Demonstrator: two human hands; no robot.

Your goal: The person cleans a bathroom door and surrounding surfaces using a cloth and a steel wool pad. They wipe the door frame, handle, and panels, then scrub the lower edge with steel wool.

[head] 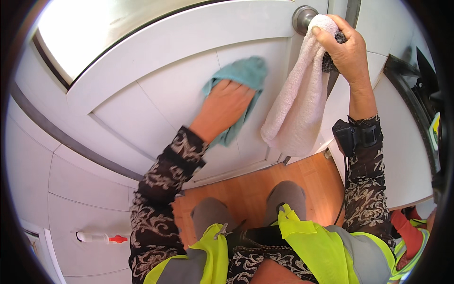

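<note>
My left hand [227, 101] presses a teal cloth [244, 67] against the lower panel of a white door [156, 99]. The cloth is a little blurred and hangs down past my wrist. At the upper right my right hand [347, 53] grips a pale pink terry towel [294, 117], which drapes downward in folds. A dark grey scouring pad [330, 63] is bunched in the same hand, partly covered by my fingers. Just behind the towel's top is a round metal doorknob [304, 19]; whether the towel touches it I cannot tell.
A glass pane [85, 39] fills the door's upper part. On the left tiled wall a pipe stub with a red valve handle [118, 239] sticks out. A white counter [400, 142] with a dark edge curves along the right. Wood-look flooring [248, 191] lies below. Another person's red sleeve [408, 234] shows lower right.
</note>
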